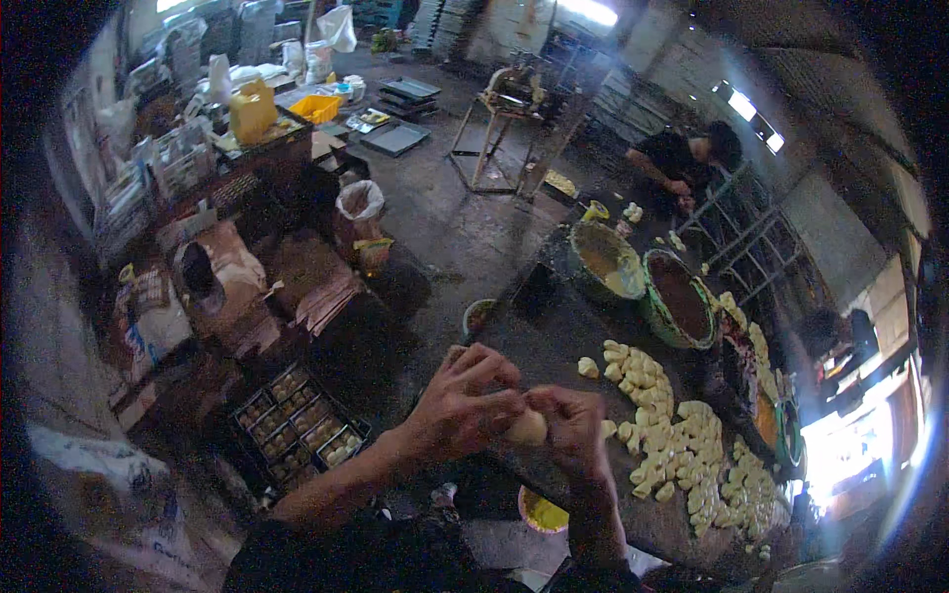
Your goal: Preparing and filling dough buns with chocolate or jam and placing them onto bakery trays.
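A pale, rounded piece of dough is pinched between my two hands, in front of my body near the table's edge. My left hand curls its fingers over the left and upper side of the piece. From the right, my right hand presses thumb and bent fingers against it. My fingers partly cover the dough. Close to my right hand, many similar dough pieces lie heaped and spread over the dark table. A single piece sits a little apart at their far left end.
Two large tubs, one with pale contents and one with dark filling, stand at the table's far end. A bowl of yellow stuff is below my hands. At left lies a divided tray. Another person works beyond.
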`<state>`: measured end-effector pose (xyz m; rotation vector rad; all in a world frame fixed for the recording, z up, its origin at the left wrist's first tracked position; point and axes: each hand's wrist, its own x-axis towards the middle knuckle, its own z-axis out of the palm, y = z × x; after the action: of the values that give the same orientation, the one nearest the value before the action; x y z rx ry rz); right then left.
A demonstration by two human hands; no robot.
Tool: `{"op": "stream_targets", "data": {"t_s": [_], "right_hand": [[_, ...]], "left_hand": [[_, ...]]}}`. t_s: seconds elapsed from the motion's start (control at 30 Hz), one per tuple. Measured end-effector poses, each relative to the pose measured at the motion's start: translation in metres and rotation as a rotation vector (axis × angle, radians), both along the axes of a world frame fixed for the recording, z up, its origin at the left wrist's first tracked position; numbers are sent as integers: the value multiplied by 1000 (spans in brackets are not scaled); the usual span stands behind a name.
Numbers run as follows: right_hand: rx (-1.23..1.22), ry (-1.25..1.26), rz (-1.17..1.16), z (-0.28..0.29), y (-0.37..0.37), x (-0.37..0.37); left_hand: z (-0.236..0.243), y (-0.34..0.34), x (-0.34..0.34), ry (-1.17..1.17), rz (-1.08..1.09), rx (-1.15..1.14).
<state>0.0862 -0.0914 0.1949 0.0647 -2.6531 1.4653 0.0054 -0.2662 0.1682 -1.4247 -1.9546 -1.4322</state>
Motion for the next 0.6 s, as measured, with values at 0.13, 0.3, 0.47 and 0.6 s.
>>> {"op": "stream_targets", "data": {"t_s": [0.13, 0.3, 0.47, 0.6], "right_hand": [[-256, 133, -164, 11, 2, 11], [-317, 480, -231, -8, 35, 25], [-236, 460, -316, -15, 26, 41], [-379, 407, -313, -17, 24, 44]], "left_hand": [[-1, -11, 3, -161, -91, 195], [7, -19, 16, -1232, -795, 1333], [21, -26, 18, -1385, -995, 1488], [37, -30, 24, -1440, -1002, 1566]]}}
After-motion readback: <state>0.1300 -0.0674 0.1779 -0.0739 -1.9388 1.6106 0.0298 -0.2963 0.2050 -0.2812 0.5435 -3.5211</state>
